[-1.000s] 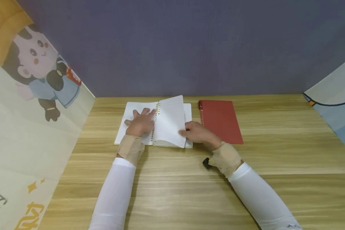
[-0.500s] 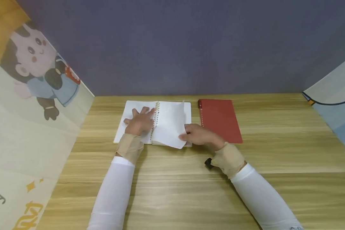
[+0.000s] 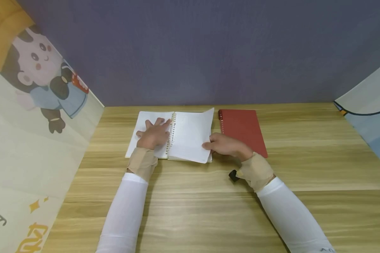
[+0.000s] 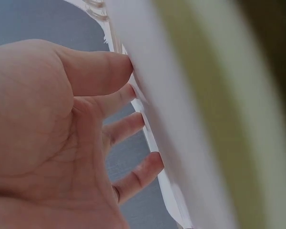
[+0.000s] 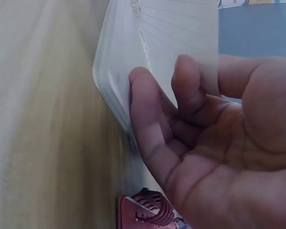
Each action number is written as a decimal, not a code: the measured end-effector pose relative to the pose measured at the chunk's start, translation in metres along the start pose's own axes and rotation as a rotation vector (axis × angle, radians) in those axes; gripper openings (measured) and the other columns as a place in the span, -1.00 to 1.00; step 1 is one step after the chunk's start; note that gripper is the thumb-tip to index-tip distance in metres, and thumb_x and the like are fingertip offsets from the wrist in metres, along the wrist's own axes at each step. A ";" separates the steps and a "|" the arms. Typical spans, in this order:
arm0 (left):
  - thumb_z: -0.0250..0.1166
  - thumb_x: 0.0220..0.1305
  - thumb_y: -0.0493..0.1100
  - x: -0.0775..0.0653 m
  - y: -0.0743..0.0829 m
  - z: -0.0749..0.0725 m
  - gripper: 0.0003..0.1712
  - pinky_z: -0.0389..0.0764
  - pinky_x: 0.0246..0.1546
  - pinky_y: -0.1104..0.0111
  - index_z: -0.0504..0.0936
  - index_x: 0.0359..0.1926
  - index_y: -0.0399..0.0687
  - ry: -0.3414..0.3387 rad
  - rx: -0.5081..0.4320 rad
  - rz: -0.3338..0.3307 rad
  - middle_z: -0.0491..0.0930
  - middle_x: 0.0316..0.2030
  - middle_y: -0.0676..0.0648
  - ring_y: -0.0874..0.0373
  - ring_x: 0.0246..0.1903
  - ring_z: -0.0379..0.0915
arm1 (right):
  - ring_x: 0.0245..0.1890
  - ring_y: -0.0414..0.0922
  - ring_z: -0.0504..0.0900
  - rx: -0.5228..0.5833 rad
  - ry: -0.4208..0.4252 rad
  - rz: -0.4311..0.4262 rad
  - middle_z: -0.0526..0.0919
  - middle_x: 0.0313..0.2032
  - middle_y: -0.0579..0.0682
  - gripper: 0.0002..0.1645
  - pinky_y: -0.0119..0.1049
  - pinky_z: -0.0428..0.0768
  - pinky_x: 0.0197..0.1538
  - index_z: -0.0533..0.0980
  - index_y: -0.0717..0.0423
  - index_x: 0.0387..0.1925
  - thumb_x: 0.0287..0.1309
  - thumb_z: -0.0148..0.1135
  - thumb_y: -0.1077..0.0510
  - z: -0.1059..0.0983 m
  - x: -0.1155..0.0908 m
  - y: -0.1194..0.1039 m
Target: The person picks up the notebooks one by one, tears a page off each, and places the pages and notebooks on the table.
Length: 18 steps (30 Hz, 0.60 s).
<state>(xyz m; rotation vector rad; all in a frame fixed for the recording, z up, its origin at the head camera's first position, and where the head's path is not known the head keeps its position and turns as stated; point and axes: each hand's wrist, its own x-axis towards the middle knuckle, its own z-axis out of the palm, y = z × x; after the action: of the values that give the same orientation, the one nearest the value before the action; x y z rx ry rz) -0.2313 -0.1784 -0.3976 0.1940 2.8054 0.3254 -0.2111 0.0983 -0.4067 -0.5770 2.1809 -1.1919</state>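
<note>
A spiral notebook with white pages lies spread on the wooden table. My left hand rests on its left page with the fingers spread, close beside the coil; in the left wrist view the fingertips touch the paper. At the right edge my right hand pinches a lined page between thumb and finger. That page is lifted and bowed, its far corner sticking up. Other fingers of the right hand sit against the page stack underneath, as the right wrist view shows.
A red spiral notebook lies closed just right of the white one, close behind the right hand. A dark purple-grey panel stands along the table's far edge. At the left is a wall with a cartoon print.
The lifted page has come down toward the right and covers more of the stack. My right hand has shifted slightly right with it. The left hand stays in place.
</note>
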 end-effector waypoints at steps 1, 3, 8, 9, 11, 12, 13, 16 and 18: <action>-0.26 0.40 0.04 0.000 0.000 0.000 -0.38 -0.05 -0.22 -0.41 -0.14 0.43 0.29 0.000 -0.004 -0.001 -0.17 0.40 0.06 -0.25 0.24 -0.32 | -0.71 -0.21 0.01 0.000 -0.002 -0.002 0.38 -0.65 -0.07 -0.69 -0.33 0.05 -0.64 0.55 0.15 -0.42 0.25 0.01 0.03 0.000 0.000 0.000; -0.26 0.40 0.03 0.000 0.000 -0.001 -0.38 -0.07 -0.21 -0.42 -0.14 0.43 0.29 -0.006 -0.010 -0.001 -0.18 0.40 0.06 -0.25 0.24 -0.32 | -0.72 -0.21 0.01 0.001 -0.011 -0.011 0.38 -0.66 -0.07 -0.66 -0.33 0.05 -0.64 0.51 0.18 -0.48 0.25 0.00 0.04 -0.001 0.000 0.000; -0.27 0.40 0.05 0.000 0.000 -0.001 -0.39 -0.09 -0.20 -0.43 -0.15 0.43 0.31 -0.009 -0.011 -0.004 -0.19 0.40 0.06 -0.25 0.25 -0.32 | -0.73 -0.19 -0.02 0.001 -0.015 -0.007 0.10 -0.73 -0.12 -0.55 -0.32 0.03 -0.66 0.26 0.16 -0.70 0.24 0.01 0.03 -0.002 -0.001 -0.003; -0.27 0.40 0.06 0.000 0.000 -0.001 -0.39 -0.10 -0.19 -0.43 -0.15 0.43 0.31 -0.008 -0.012 -0.005 -0.19 0.40 0.07 -0.25 0.25 -0.33 | -0.73 -0.19 -0.02 0.004 -0.015 -0.001 0.09 -0.74 -0.13 -0.55 -0.32 0.03 -0.66 0.24 0.14 -0.70 0.23 0.01 0.03 -0.002 -0.001 -0.004; -0.26 0.40 0.06 -0.001 0.000 -0.001 -0.39 -0.10 -0.19 -0.43 -0.15 0.43 0.31 -0.006 -0.015 -0.005 -0.19 0.40 0.07 -0.25 0.26 -0.34 | -0.73 -0.18 0.00 0.020 -0.016 0.011 0.11 -0.73 -0.12 -0.57 -0.32 0.04 -0.66 0.23 0.10 -0.70 0.23 0.01 0.03 -0.003 -0.002 -0.005; -0.26 0.40 0.06 -0.001 0.000 -0.001 -0.39 -0.10 -0.19 -0.43 -0.15 0.43 0.31 -0.007 -0.015 -0.004 -0.19 0.40 0.07 -0.26 0.26 -0.35 | -0.72 -0.18 0.00 0.031 -0.019 0.017 0.12 -0.72 -0.11 -0.58 -0.32 0.04 -0.66 0.25 0.11 -0.69 0.23 0.01 0.03 -0.003 -0.003 -0.005; -0.26 0.40 0.06 -0.001 0.000 -0.001 -0.39 -0.10 -0.19 -0.43 -0.15 0.43 0.31 -0.006 -0.014 -0.003 -0.19 0.40 0.07 -0.27 0.26 -0.36 | -0.72 -0.18 0.01 0.039 -0.018 0.023 0.12 -0.72 -0.11 -0.58 -0.32 0.04 -0.66 0.23 0.11 -0.68 0.23 0.02 0.03 -0.004 -0.003 -0.005; -0.25 0.41 0.06 -0.001 0.000 0.000 -0.38 -0.10 -0.19 -0.43 -0.16 0.43 0.30 -0.006 -0.014 -0.003 -0.19 0.40 0.07 -0.28 0.27 -0.37 | -0.70 -0.18 0.00 0.061 -0.013 0.036 0.09 -0.70 -0.10 -0.56 -0.33 0.05 -0.64 0.19 0.11 -0.66 0.22 0.03 0.01 -0.005 -0.005 -0.004; -0.25 0.41 0.06 -0.002 0.000 0.000 -0.38 -0.09 -0.18 -0.42 -0.15 0.43 0.30 -0.003 -0.013 -0.005 -0.19 0.40 0.07 -0.28 0.27 -0.36 | -0.70 -0.17 -0.01 0.065 -0.004 0.045 0.03 -0.70 -0.11 -0.52 -0.32 0.04 -0.64 0.11 0.11 -0.66 0.20 0.05 -0.01 -0.005 -0.005 -0.002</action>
<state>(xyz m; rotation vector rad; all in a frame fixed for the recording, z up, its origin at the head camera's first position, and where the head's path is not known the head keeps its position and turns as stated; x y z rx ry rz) -0.2298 -0.1784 -0.3972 0.1841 2.7995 0.3412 -0.2106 0.1040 -0.4011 -0.5002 2.1320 -1.2314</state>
